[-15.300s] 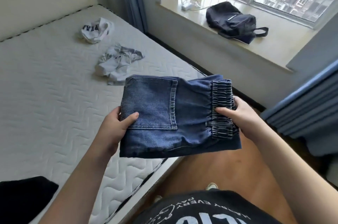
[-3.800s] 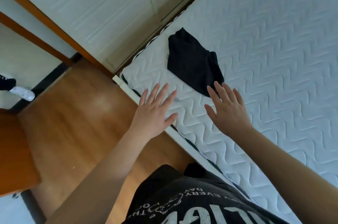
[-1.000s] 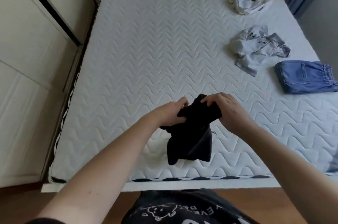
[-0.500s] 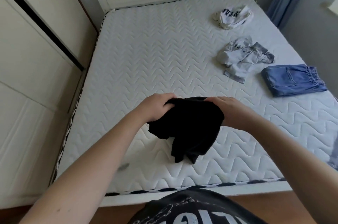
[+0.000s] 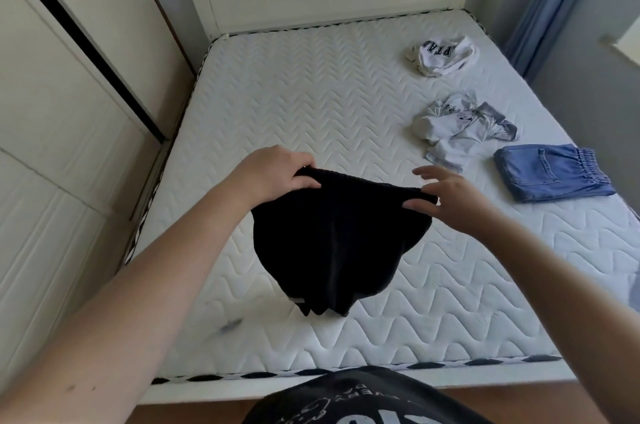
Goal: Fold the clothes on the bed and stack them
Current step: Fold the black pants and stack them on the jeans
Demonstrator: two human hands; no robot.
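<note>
Black garment [image 5: 337,243] hangs over bed [image 5: 311,105] centre, left hand [image 5: 277,174] gripping its band, right hand [image 5: 446,195] only pinching at 3 o'clock; that corner may slip.

Your two forearms enter from the lower left and lower right of the frame, both bare to the picture's edge, with no sleeve in view. Your left hand [image 5: 277,170] and right hand [image 5: 450,196] wear nothing. At the bottom centre sits your black T-shirt with white printed lettering and a small cartoon figure [image 5: 360,401].
</note>
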